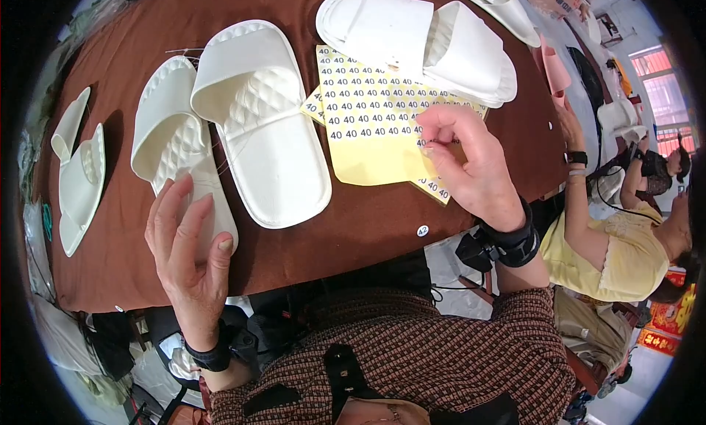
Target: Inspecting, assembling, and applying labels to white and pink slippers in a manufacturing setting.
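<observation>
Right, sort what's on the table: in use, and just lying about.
In use:
- sticker sheet, picked at by the right hand
- slipper under the left hand
- slipper beside it

Lying about:
- slipper pair, top
- slipper pair, far left
- loose round sticker

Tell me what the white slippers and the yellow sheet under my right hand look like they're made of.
Slippers: probably moulded foam or soft plastic, matte, with a quilted pattern pressed into strap and footbed. Yellow sheet: glossy backing paper carrying rows of small stickers; the right hand pinches at one.
</observation>
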`<state>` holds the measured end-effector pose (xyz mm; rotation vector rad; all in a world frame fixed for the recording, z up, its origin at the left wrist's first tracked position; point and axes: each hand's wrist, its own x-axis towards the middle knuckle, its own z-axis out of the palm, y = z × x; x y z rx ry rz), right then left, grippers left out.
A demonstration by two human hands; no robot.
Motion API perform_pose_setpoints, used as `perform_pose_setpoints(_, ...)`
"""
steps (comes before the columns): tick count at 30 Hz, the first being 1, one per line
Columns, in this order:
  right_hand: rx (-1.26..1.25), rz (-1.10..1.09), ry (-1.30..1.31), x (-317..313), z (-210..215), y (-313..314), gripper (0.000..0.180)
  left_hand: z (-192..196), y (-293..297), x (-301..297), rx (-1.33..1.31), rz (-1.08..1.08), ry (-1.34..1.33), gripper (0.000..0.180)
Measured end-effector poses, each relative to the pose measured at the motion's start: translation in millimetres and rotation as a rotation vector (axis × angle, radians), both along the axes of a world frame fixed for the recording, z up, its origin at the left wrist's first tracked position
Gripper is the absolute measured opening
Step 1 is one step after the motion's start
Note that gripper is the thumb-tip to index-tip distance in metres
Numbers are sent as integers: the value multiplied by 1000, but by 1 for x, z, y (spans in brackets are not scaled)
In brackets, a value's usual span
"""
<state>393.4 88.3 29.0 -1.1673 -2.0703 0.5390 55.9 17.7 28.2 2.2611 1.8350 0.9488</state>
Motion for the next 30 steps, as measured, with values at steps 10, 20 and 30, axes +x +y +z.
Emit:
perform_pose_setpoints(10,-108,-20,-3,1,4,3,27,0,0,-1,4,7,26,38)
perform_pose_setpoints(20,-155,12,3,-4,12,8,22,1,-1,-3,-25,3,33,41)
perform_pose_setpoints(30,-24,-28,-44,-7,3,8,22,0,0,0,24,-1,20,35)
